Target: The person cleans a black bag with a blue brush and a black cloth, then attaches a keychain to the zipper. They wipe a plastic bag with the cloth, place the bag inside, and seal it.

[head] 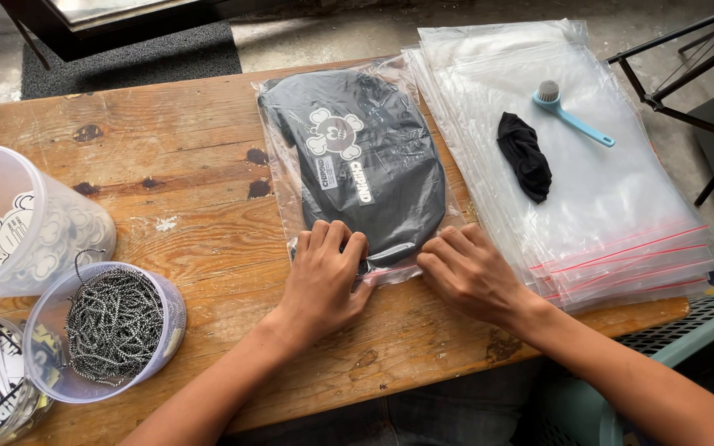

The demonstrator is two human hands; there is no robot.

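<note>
Black folded garment point(365, 157) already lies inside the clear bag point(291, 177) on the wooden table point(175, 165), while the left hand point(324, 277) and right hand point(468, 272) press flat, fingers together, along its near edge, apparently not fully sealed.

A worn wooden table point(183, 165) carries a bagged black garment point(357, 157), stacked clear bags point(621, 206) and plastic tubs point(109, 330).

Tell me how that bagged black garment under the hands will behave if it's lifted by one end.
The bagged garment would probably sag: it looks like soft folded cloth in thin clear film. The glossy plastic may slip on the stack of empty bags or the wooden table. It seems light, as left hand and right hand simply press its near edge.
</note>
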